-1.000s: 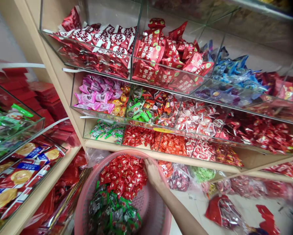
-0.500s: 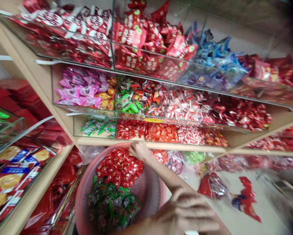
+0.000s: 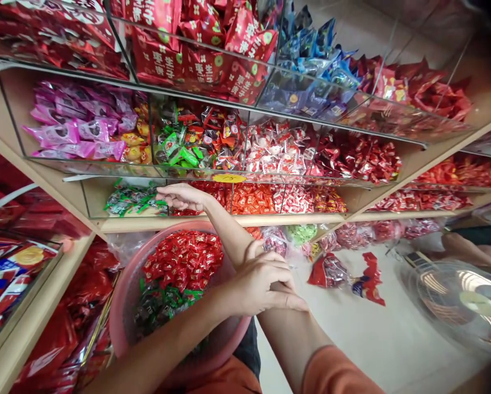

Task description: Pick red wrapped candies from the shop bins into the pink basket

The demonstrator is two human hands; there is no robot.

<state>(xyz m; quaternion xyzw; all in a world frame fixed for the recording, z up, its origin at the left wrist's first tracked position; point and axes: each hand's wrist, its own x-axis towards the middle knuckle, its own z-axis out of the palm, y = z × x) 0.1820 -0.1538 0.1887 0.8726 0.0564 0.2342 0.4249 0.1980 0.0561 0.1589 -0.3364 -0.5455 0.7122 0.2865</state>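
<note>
My right hand (image 3: 182, 197) reaches across the basket to the bottom shelf. Its fingers are stretched out to the left, at the green-and-dark wrapped candies (image 3: 133, 198) and in front of the red wrapped candies (image 3: 213, 191). Nothing shows in it. Over my right forearm (image 3: 288, 328) lies my left hand (image 3: 266, 282), its fingers curled round the arm. Below both arms stands a pink plastic basket (image 3: 120, 328). Inside, red wrapped candies (image 3: 183, 257) are heaped at the far side, with green-and-dark wrapped candies (image 3: 163, 306) nearer me, partly hidden by my left arm.
Clear-fronted shelves above hold purple packets (image 3: 77, 126), red bags (image 3: 200, 60) and blue packets (image 3: 319, 65). A yellow tag (image 3: 229, 178) sits on a shelf edge. Candy bags (image 3: 329, 271) lie on the floor beside a fan (image 3: 475, 306). Another person's limb (image 3: 471, 251) shows at right.
My right hand has moved from the basket's far rim up to the bottom shelf. My left hand, spread before, now curls round my right forearm. The view has shifted.
</note>
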